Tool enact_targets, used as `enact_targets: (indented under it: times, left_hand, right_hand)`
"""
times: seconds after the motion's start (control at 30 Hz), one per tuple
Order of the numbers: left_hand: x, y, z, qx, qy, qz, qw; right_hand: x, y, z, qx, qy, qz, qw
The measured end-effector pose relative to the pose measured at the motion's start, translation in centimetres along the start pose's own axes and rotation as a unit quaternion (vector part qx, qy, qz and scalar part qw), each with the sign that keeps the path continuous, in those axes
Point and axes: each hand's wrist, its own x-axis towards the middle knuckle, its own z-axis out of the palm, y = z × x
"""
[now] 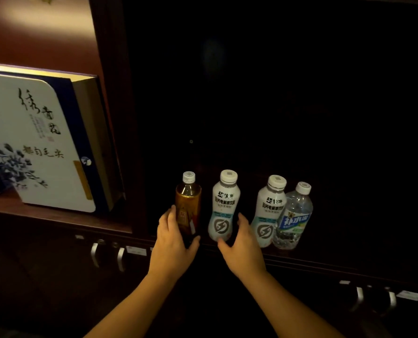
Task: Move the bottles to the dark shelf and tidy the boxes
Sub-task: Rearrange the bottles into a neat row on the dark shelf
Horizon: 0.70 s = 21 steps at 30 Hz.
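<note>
We count four bottles upright along the front edge of the dark shelf (325,252), so the bottle half looks nearly done. Our left hand (172,240) grips the amber tea bottle (188,206) at the left end; our right hand (242,242) curls loosely round the white drink bottle (223,208) beside it, contact uncertain. A second white bottle (267,211) touches the clear water bottle (293,215), partly full. The white-and-blue box (39,142) leans on the lit shelf's right end, seemingly untidied.
</note>
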Motion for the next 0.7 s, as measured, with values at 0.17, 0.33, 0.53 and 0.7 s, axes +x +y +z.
enact_targets:
  times: [0.17, 0.33, 0.53, 0.7]
  left_hand:
    - [1.3, -0.7, 0.3, -0.02, -0.055, -0.048, 0.997]
    - [1.9, -0.8, 0.7, -0.042, -0.05, -0.06, 0.996]
    - [2.1, -0.9, 1.2, -0.045, -0.055, -0.058, 0.996]
    - [1.8, -0.6, 2.0, -0.052, -0.052, -0.029, 0.997]
  right_hand:
    - [1.0, -0.4, 1.2, 0.026, -0.008, 0.01, 1.0]
    - [0.8, -0.3, 2.1, 0.033, 0.016, 0.009, 0.999]
    - [0.8, -0.2, 2.2, 0.042, 0.019, 0.007, 0.999]
    - [0.8, -0.2, 2.2, 0.049, 0.023, 0.004, 0.999]
